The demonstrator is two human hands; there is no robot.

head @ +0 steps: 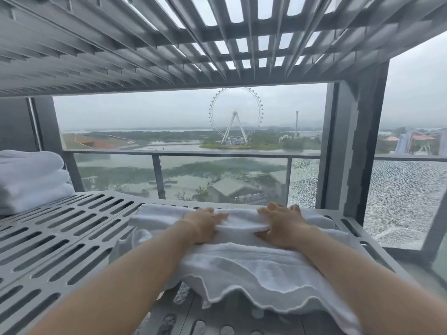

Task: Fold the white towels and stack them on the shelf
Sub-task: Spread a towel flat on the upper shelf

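A white towel [242,267] lies on the grey slotted shelf [72,228], its near edge hanging wavy over the shelf front. The towel's far part is doubled over into a thick fold. My left hand [204,226] and my right hand [280,226] both rest on that fold, side by side, fingers curled into the cloth and gripping it. At the far left of the same shelf sits a stack of three folded white towels [31,180].
Another slotted shelf [121,44] runs close overhead. A grey upright post [350,153] stands at the shelf's right rear corner. Behind is a glass balcony railing [217,154] with a view of water and a big wheel.
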